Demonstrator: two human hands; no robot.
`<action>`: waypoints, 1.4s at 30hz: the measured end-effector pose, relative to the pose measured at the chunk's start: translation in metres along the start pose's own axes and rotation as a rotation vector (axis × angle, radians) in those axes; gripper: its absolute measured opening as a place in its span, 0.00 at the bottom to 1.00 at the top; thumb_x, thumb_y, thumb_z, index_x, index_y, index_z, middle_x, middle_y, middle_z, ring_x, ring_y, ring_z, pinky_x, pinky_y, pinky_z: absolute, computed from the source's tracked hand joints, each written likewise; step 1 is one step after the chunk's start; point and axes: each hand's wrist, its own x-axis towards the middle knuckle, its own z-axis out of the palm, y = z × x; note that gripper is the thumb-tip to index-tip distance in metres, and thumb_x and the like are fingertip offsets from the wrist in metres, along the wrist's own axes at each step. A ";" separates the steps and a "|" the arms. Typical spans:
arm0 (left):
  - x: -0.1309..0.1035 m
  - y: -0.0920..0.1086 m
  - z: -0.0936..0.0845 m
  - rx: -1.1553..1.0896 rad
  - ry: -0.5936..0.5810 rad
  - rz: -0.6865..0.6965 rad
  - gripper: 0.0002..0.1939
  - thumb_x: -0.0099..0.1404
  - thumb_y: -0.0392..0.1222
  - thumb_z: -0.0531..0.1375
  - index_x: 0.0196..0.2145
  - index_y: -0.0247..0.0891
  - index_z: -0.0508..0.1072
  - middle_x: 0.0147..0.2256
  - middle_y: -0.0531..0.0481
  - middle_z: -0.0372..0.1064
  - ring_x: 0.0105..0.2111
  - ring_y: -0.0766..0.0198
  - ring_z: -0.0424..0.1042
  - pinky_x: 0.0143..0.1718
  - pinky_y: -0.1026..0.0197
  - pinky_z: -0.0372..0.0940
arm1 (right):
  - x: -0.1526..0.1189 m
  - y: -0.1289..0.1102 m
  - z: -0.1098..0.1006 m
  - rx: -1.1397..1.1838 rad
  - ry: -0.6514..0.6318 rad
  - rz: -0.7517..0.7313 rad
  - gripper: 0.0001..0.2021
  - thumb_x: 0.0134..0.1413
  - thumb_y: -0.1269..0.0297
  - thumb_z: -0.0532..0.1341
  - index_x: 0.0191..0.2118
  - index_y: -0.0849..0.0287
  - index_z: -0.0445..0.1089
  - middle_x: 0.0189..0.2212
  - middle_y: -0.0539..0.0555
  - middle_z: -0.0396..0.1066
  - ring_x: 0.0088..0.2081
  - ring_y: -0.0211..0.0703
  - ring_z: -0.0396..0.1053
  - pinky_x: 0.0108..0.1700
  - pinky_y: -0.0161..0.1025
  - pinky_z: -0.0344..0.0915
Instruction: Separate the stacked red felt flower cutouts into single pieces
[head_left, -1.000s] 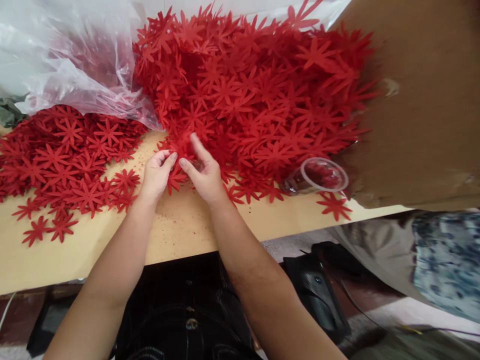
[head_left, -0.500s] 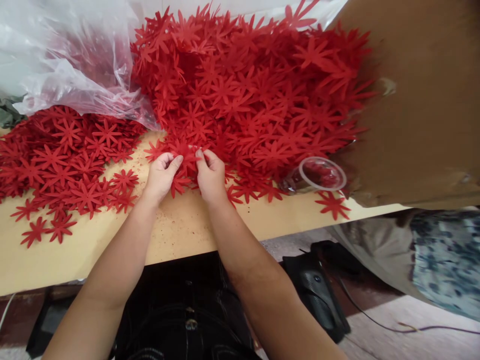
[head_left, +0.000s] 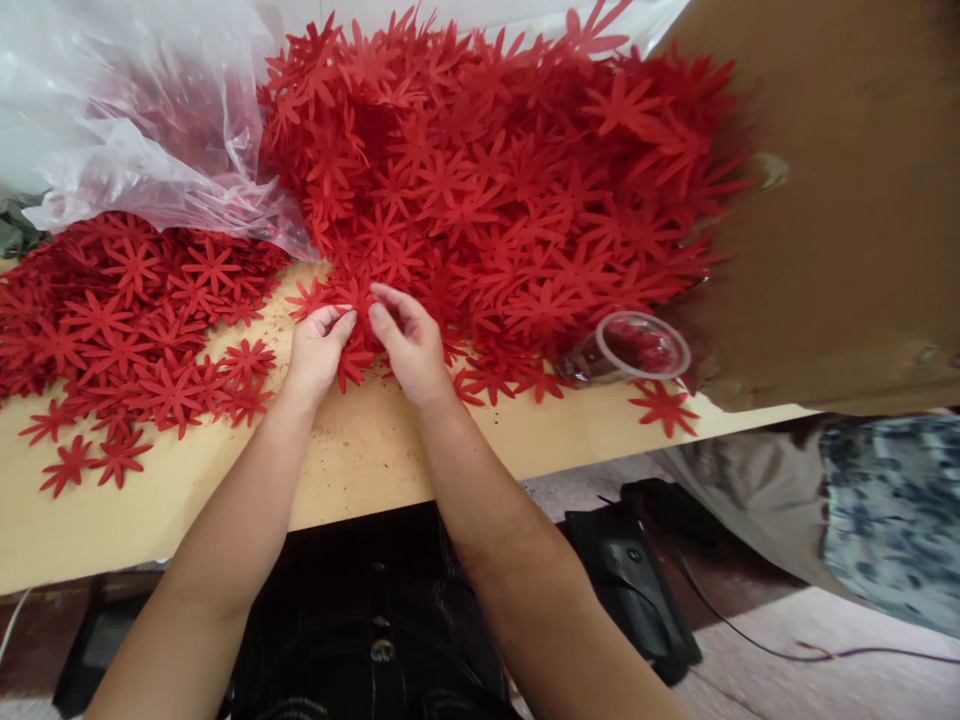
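Note:
Red flower-shaped pieces lie in a large heap (head_left: 510, 210) at the back and in a lower pile (head_left: 120, 320) on the left. My left hand (head_left: 319, 350) is pinched on a red flower piece (head_left: 346, 308) at the heap's front edge; most of that piece merges with the red behind it. Just to its right, my right hand (head_left: 411, 345) has thumb and index finger apart, with nothing visible between them. Its fingertips are over the front of the heap, close to the left hand's fingers.
A clear plastic cup (head_left: 645, 345) lies tilted right of the heap, beside a loose flower (head_left: 664, 408). Brown cardboard (head_left: 847, 220) fills the right side. A plastic bag (head_left: 172, 180) covers the back left. The tabletop (head_left: 345, 470) ends before my body.
My right thumb and index finger have parted and moved slightly left, toward my left hand. My left hand keeps its pinch, shifted slightly left. The heaps look the same.

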 end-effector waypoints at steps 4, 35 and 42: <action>-0.002 -0.001 0.001 0.034 -0.026 0.010 0.07 0.57 0.33 0.58 0.23 0.34 0.67 0.19 0.59 0.61 0.19 0.77 0.58 0.26 0.71 0.58 | 0.000 0.004 -0.001 -0.141 0.021 0.009 0.12 0.44 0.53 0.61 0.27 0.57 0.64 0.24 0.47 0.66 0.27 0.36 0.63 0.34 0.36 0.62; -0.004 -0.003 0.005 0.072 -0.046 -0.017 0.05 0.57 0.33 0.58 0.24 0.33 0.68 0.22 0.57 0.64 0.22 0.75 0.59 0.29 0.69 0.56 | 0.012 0.015 -0.011 -0.098 0.343 -0.017 0.21 0.49 0.43 0.53 0.23 0.58 0.59 0.19 0.45 0.58 0.23 0.32 0.57 0.30 0.34 0.59; -0.006 0.002 0.007 0.116 -0.013 -0.043 0.15 0.57 0.36 0.59 0.17 0.35 0.58 0.15 0.61 0.53 0.17 0.76 0.49 0.20 0.70 0.50 | 0.004 0.012 -0.008 -0.281 0.271 -0.248 0.20 0.48 0.46 0.57 0.42 0.55 0.65 0.41 0.55 0.65 0.43 0.41 0.65 0.47 0.43 0.64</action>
